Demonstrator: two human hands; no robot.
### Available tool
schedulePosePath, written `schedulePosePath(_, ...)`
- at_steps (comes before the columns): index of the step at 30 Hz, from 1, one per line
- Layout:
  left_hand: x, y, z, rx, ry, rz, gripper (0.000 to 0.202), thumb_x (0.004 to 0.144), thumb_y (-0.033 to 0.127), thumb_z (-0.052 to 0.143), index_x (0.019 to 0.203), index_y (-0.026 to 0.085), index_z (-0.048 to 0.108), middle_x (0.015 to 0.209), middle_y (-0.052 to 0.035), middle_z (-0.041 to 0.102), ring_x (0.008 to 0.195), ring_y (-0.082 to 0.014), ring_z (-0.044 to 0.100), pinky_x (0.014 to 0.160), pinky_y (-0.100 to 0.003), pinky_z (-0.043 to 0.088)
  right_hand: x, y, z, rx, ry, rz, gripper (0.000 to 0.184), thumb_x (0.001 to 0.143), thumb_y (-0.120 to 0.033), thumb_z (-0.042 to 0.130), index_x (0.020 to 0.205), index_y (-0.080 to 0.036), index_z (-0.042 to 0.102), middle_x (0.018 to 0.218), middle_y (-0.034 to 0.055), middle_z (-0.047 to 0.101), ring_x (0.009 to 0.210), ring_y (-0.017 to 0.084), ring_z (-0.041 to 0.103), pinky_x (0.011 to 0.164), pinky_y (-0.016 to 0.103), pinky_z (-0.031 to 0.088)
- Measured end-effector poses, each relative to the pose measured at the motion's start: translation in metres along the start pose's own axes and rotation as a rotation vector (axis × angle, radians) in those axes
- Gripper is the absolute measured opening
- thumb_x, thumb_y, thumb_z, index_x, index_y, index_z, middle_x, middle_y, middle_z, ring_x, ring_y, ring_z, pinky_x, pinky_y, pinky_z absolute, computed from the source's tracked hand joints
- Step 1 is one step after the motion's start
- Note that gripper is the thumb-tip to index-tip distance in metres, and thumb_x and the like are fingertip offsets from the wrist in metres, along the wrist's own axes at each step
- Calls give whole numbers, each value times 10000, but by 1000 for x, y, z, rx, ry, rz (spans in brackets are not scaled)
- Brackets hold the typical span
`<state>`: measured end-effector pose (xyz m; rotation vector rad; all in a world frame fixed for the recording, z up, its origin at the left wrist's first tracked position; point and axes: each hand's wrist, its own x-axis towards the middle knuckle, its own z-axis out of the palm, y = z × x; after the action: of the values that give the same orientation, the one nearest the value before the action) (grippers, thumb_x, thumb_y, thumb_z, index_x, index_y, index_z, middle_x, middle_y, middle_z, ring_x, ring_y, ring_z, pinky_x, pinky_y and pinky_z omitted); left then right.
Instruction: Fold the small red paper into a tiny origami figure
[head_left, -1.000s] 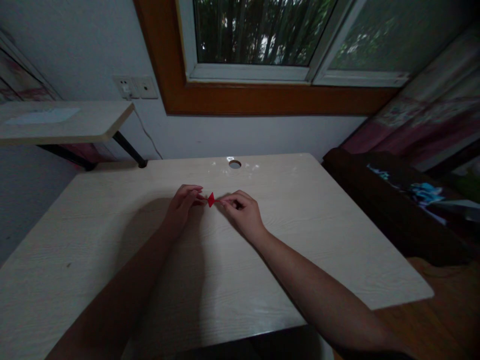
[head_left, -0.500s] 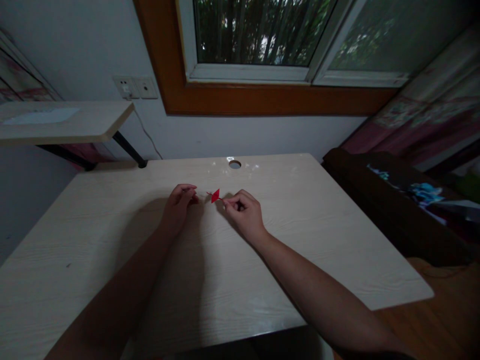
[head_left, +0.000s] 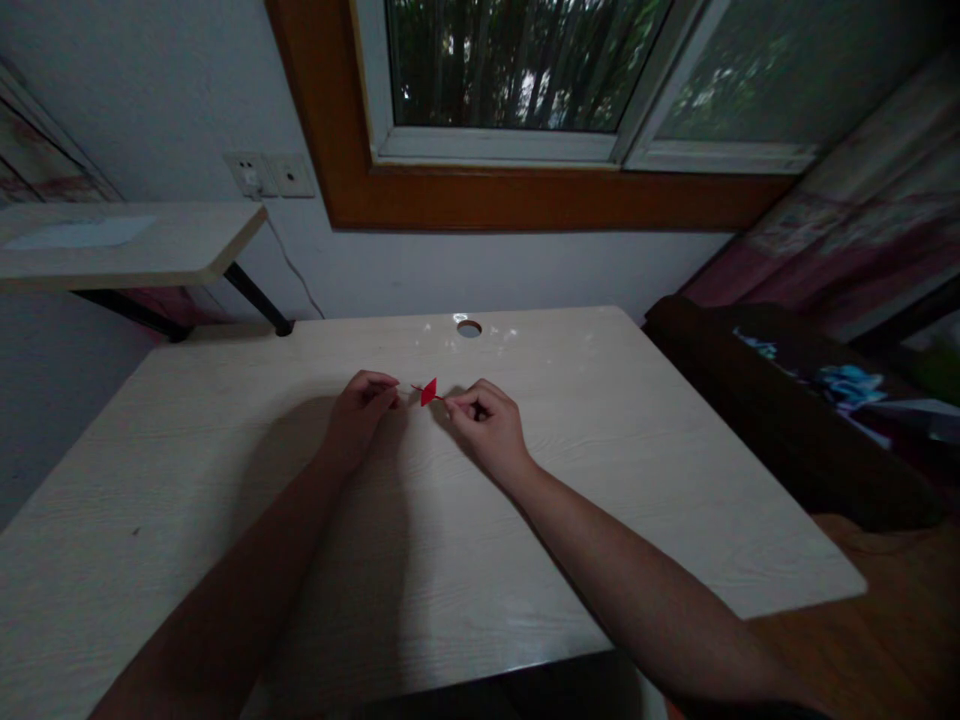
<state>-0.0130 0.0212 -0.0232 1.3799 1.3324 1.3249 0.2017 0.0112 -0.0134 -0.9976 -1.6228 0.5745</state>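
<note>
A tiny red folded paper piece (head_left: 428,392) is held just above the pale wooden desk (head_left: 225,480), between my two hands. My right hand (head_left: 486,427) pinches its right tip with curled fingers. My left hand (head_left: 360,410) sits a little to the left with its fingertips pressed together near the piece's thin left point; whether they touch it is too small to tell.
A round cable hole (head_left: 469,328) lies at the desk's far edge. A second tabletop (head_left: 127,245) juts out at the left, wall sockets (head_left: 271,175) above it. A dark piece of furniture with cloth (head_left: 787,400) stands at the right, a window behind.
My left hand let go of the red piece and drew slightly away, then came back close. The piece rose a little in my right hand.
</note>
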Motion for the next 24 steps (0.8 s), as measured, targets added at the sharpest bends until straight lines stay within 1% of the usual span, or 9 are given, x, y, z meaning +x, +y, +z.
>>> schedulePosePath(4,0,1,1,14,-43,13,205,807,351,698,932,193,664,810,-11,675,755,-145,627,737,-271,483,0,0,0,17,-5,13,116,850,-235,690,741,-195,698,653,-18,519,593,121,489,569,248,370)
schedulePosePath(6,-2,5,3,-19,-75,12,234,808,378,703,932,184,664,839,-24,688,762,-145,631,745,-277,493,0,0,0,23,-8,15,108,853,-244,689,757,-196,706,656,-16,521,596,123,490,572,249,374)
schedulePosePath(10,-5,13,7,-128,-141,2,282,843,407,675,995,172,640,888,-53,715,813,-158,659,772,-295,515,-1,0,0,15,-20,9,119,863,-261,683,765,-199,707,659,-13,524,596,126,494,579,254,386)
schedulePosePath(13,-6,13,10,-176,-167,-23,358,781,377,750,1040,182,599,882,-38,715,798,-158,672,731,-282,521,-1,-1,0,18,-36,-7,129,863,-278,692,760,-200,701,655,-14,521,589,126,492,574,255,384)
schedulePosePath(16,-5,10,10,-176,-189,-7,447,720,339,806,1076,196,577,879,-21,707,781,-154,676,715,-275,520,-2,-3,0,32,-66,-25,131,869,-280,690,764,-203,699,654,-15,522,591,126,495,580,258,389)
schedulePosePath(19,-4,10,10,-174,-201,7,477,697,314,822,1085,195,570,841,-9,698,771,-152,674,725,-278,517,-2,-3,0,28,-89,-17,130,871,-278,683,764,-207,700,660,-12,533,600,129,506,591,260,401)
schedulePosePath(24,-7,15,11,-172,-205,-15,492,688,283,823,1097,192,565,800,8,681,757,-143,663,727,-270,503,-2,-3,0,50,-97,3,121,862,-276,691,766,-206,709,658,-14,529,599,127,502,593,258,403)
